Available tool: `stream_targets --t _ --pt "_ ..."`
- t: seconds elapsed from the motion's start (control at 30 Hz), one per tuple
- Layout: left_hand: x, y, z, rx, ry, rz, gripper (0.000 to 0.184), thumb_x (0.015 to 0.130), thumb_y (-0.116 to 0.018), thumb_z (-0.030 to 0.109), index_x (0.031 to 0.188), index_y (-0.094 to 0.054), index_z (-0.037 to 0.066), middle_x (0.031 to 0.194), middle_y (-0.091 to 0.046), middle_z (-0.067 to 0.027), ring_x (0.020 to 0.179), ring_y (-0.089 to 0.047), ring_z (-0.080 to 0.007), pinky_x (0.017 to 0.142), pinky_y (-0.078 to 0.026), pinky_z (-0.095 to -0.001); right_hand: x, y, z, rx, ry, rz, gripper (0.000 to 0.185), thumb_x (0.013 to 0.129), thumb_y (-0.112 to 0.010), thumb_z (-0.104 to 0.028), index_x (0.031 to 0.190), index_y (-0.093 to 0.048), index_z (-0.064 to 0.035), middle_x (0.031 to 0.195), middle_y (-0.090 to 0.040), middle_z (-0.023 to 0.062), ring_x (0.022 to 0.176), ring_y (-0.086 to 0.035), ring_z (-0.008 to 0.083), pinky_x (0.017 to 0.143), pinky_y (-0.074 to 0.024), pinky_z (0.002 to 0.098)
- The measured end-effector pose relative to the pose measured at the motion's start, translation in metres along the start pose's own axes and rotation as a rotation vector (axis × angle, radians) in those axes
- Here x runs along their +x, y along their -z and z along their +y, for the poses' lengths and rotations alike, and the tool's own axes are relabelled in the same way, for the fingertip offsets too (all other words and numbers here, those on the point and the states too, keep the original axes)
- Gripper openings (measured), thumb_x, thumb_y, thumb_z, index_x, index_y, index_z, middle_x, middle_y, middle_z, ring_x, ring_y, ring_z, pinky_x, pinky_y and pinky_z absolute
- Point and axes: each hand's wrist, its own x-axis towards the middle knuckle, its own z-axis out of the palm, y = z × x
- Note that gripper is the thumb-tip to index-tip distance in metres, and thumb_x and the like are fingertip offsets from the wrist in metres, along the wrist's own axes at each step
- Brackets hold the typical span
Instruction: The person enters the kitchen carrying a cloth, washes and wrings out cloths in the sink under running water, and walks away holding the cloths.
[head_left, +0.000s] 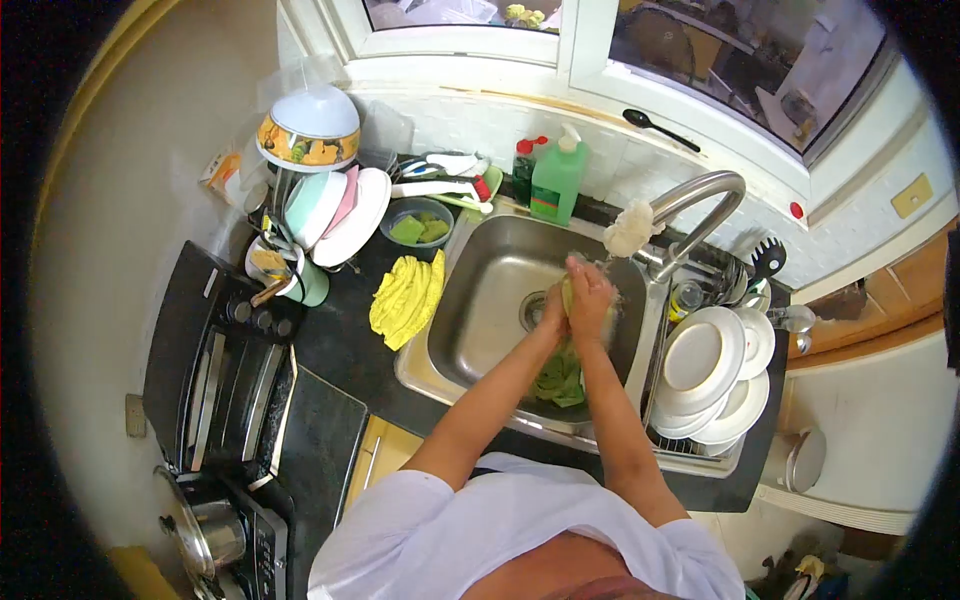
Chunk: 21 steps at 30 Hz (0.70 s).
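Over the sink (480, 290), my left hand (553, 312) and my right hand (594, 292) are pressed together below the tap (705, 200). Between the palms shows a pale green, leaf-like piece (567, 298), mostly hidden by the fingers. Water splashes around my right hand, whose edges are blurred. Beneath my wrists, a crumpled green leafy bunch (560, 380) lies in the basin; I cannot tell whether it is leaves or cloth. A whitish cloth-like wrap (630, 230) covers the tap's spout end. The drain (533, 312) is just left of my hands.
Yellow gloves or cloth (408, 298) lie left of the sink, near a grey bowl (417, 224) with green sponges. A green pump bottle (560, 180) stands behind the basin. White plates (705, 360) fill the right rack. Stacked dishes and a toaster oven (225, 350) are at left.
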Motion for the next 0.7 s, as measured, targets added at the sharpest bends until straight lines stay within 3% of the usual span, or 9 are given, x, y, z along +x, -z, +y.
stream_targets --t 0.03,0.1,0.2,0.27,0.33,0.37,0.5,0.57,0.7 --pt "0.002 0.003 0.006 0.059 -0.041 -0.083 0.028 0.09 -0.044 0.031 0.097 -0.057 0.007 0.089 -0.06 -0.0052 0.084 -0.057 -0.0157 0.068 -0.047 -0.0321 -0.006 -0.003 -0.01 0.086 0.056 -0.028 0.034 0.084 -0.06 -0.021 0.061 -0.046 0.0004 0.056 -0.042 0.0047 0.054 -0.035 0.0122 0.051 -0.0326 0.0285" --pt "-0.015 -0.014 0.031 0.008 0.073 0.03 0.028 0.087 -0.046 0.029 0.102 -0.055 0.006 0.096 -0.059 -0.0059 0.088 -0.058 -0.0166 0.072 -0.048 -0.034 0.011 0.002 0.03 -0.074 0.201 -0.045 0.033 0.082 -0.061 -0.027 0.068 -0.053 0.0016 0.063 -0.048 0.0099 0.062 -0.045 0.021 0.06 -0.0373 0.0332" --pt "-0.034 -0.017 0.067 -0.127 0.174 0.0 0.034 0.085 -0.049 0.026 0.111 -0.051 0.006 0.103 -0.058 -0.0074 0.095 -0.056 -0.0184 0.077 -0.048 -0.0354 0.044 0.025 0.076 -0.149 -0.078 -0.115 0.033 0.079 -0.062 -0.03 0.077 -0.059 0.0026 0.076 -0.052 0.0147 0.073 -0.052 0.0299 0.069 -0.0401 0.0347" --pt "-0.042 -0.012 0.088 -0.059 0.213 -0.066 0.041 0.083 -0.052 0.025 0.118 -0.047 0.005 0.107 -0.056 -0.0084 0.099 -0.055 -0.0198 0.08 -0.047 -0.0356 0.061 0.049 0.089 -0.314 0.091 -0.361 0.031 0.078 -0.064 -0.027 0.086 -0.061 0.0027 0.087 -0.055 0.0133 0.079 -0.054 0.027 0.071 -0.0407 0.033" --pt "-0.052 -0.008 0.103 0.177 0.255 -0.085 0.051 0.081 -0.055 0.023 0.125 -0.041 0.004 0.111 -0.055 -0.0092 0.102 -0.054 -0.021 0.084 -0.046 -0.0354 0.066 0.055 0.075 -0.202 -0.008 -0.441 0.029 0.077 -0.065 -0.025 0.089 -0.061 0.0018 0.092 -0.055 0.0106 0.081 -0.053 0.0232 0.073 -0.0408 0.0323" --pt "-0.048 -0.003 0.099 0.496 0.218 -0.152 0.061 0.078 -0.058 0.02 0.132 -0.033 0.004 0.117 -0.052 -0.0102 0.103 -0.053 -0.0221 0.086 -0.044 -0.0335 0.068 0.054 0.063 -0.143 -0.055 -0.485 0.029 0.076 -0.065 -0.024 0.09 -0.061 0.0014 0.095 -0.055 0.0092 0.083 -0.053 0.0214 0.073 -0.0409 0.032" --pt "-0.019 -0.012 0.085 0.725 -0.256 -0.301 0.056 0.074 -0.062 0.017 0.126 -0.043 0.005 0.109 -0.055 -0.0098 0.097 -0.054 -0.0184 0.083 -0.045 -0.029 0.051 0.037 -0.008 0.1 0.19 -0.526 0.024 0.075 -0.065 -0.02 0.087 -0.058 -0.0007 0.099 -0.054 0.0047 0.089 -0.05 0.0139 0.08 -0.0392 0.0294" --pt "-0.004 -0.022 0.091 0.732 -0.381 -0.223 0.05 0.075 -0.058 0.01 0.123 -0.045 0.003 0.109 -0.056 -0.0069 0.097 -0.053 -0.0153 0.083 -0.044 -0.0278 0.05 0.04 0.029 0.238 -0.083 -0.39 0.027 0.075 -0.066 -0.021 0.091 -0.058 -0.001 0.102 -0.054 0.0043 0.091 -0.05 0.0135 0.081 -0.0394 0.029" --pt "-0.044 -0.068 0.152 0.581 -0.31 -0.348 0.042 0.074 -0.057 0.007 0.115 -0.05 0.001 0.104 -0.057 -0.0058 0.093 -0.055 -0.0136 0.082 -0.044 -0.0267 0.021 0.033 0.05 0.1 -0.175 -0.456 0.034 0.074 -0.067 -0.021 0.1 -0.057 -0.0014 0.102 -0.056 0.0047 0.088 -0.052 0.0137 0.077 -0.0412 0.0283"
